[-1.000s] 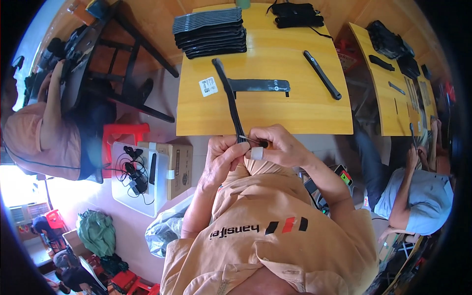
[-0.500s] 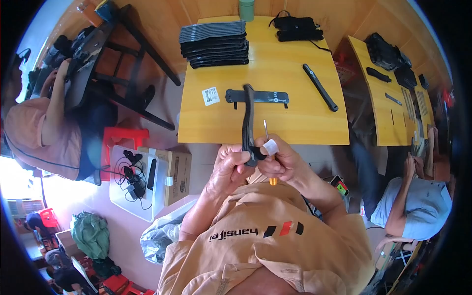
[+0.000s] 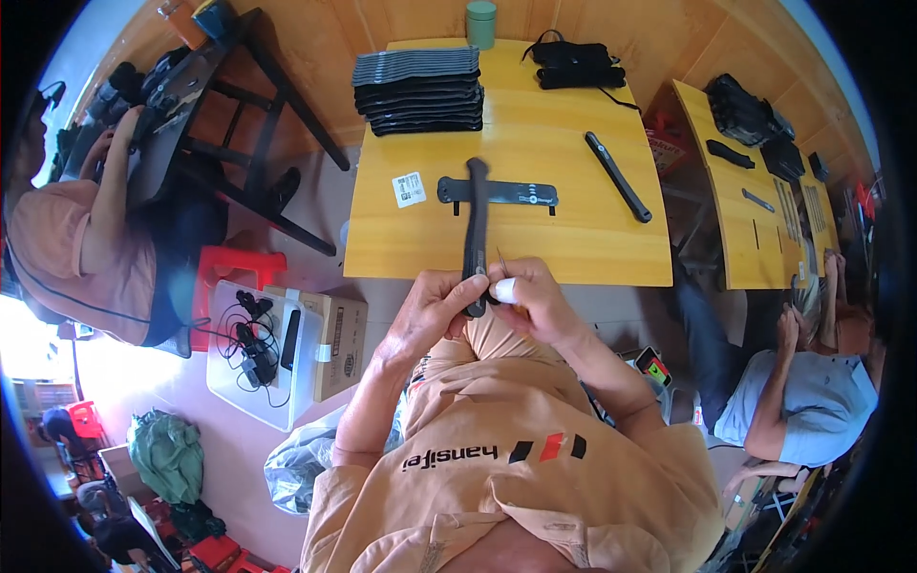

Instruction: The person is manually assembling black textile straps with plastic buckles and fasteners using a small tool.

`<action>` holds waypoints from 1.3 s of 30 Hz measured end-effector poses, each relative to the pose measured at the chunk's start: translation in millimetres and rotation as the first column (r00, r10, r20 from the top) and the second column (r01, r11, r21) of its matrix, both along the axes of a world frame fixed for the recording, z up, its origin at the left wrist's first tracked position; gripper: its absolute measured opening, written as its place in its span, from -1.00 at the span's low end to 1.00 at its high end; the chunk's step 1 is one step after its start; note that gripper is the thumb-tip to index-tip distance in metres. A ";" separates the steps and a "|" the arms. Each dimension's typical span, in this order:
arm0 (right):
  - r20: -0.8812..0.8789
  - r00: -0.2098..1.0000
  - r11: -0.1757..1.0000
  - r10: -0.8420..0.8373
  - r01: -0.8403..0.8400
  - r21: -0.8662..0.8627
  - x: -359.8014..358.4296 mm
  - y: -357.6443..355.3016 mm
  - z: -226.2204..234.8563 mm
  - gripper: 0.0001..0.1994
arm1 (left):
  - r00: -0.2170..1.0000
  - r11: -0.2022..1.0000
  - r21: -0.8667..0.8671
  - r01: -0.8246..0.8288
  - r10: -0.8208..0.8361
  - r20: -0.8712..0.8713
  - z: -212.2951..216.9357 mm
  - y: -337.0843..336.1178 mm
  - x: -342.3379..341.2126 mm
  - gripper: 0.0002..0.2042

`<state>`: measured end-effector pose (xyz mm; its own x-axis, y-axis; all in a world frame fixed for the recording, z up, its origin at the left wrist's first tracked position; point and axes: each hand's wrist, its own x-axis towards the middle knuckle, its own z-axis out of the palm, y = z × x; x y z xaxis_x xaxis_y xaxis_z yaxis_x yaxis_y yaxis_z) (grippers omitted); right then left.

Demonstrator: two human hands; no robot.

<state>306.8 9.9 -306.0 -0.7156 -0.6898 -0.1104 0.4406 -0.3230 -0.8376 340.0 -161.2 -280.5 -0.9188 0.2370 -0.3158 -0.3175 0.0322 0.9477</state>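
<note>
- Black strap (image 3: pixel 475 229): long and narrow, held up over the near edge of the yellow counter (image 3: pixel 573 239). Its long axis runs straight away from you; the near end sits in your hands, the far end reaches out over the flat black strip (image 3: pixel 497 192) lying crosswise on the counter.
- Your left hand (image 3: pixel 435 310): grip clamped round the strap's near end, thumb on top. This hand carries the strap.
- Your right hand (image 3: pixel 530 296): touching the left, fingers pinched together on a thin metal pin (image 3: pixel 502 264) that points up just beside the strap. One fingertip wears white tape. Right hand is the nearer one to the pin's tip; the strap lies immediately to its left.
- Farther out on the counter: a white label (image 3: pixel 409 189) left of the strip, a black rod (image 3: pixel 618 177) lying aslant to the right, a stack of black straps (image 3: pixel 418 91) at the far side, a green cup (image 3: pixel 480 23) beyond.
- Other people are seated left and right, well apart from your hands.
</note>
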 end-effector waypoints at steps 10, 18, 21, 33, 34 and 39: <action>0.068 0.997 0.997 -0.041 0.045 -0.057 6.8 0.8 -8.3 -0.85 | 1.000 0.975 0.221 -0.017 0.017 0.004 -20.0 4.3 5.8 -0.68; 0.476 0.801 0.928 -0.364 0.353 0.118 -12.7 59.2 -13.9 -0.84 | 0.982 0.929 0.370 -0.023 -0.048 0.182 -28.2 1.5 24.6 -0.69; 0.431 0.693 0.809 -0.578 0.558 0.187 -34.2 98.5 -2.2 -0.78 | 0.979 0.968 0.185 0.171 -0.189 0.081 -46.2 -28.1 40.6 -0.67; -0.114 0.699 0.699 -0.706 0.713 0.051 -49.7 166.2 84.9 -0.84 | 0.964 0.982 -0.068 -0.174 0.184 0.191 -67.8 -127.8 65.2 -0.66; -0.290 0.679 0.672 -0.675 0.727 0.139 -48.8 157.3 84.4 -0.85 | 0.955 0.963 -0.097 -0.252 0.264 0.139 -69.3 -118.5 52.0 -0.66; -0.925 0.373 0.278 0.075 0.883 0.379 -41.1 118.4 90.5 -0.87 | 0.922 0.924 -0.139 -0.357 0.372 0.105 -106.5 -105.2 0.5 -0.65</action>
<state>265.7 128.4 -215.6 -0.9075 -0.1401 0.3959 -0.3598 0.7454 -0.5611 340.5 -266.4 -386.9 -0.8848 -0.1513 -0.4407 -0.4455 -0.0024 0.8953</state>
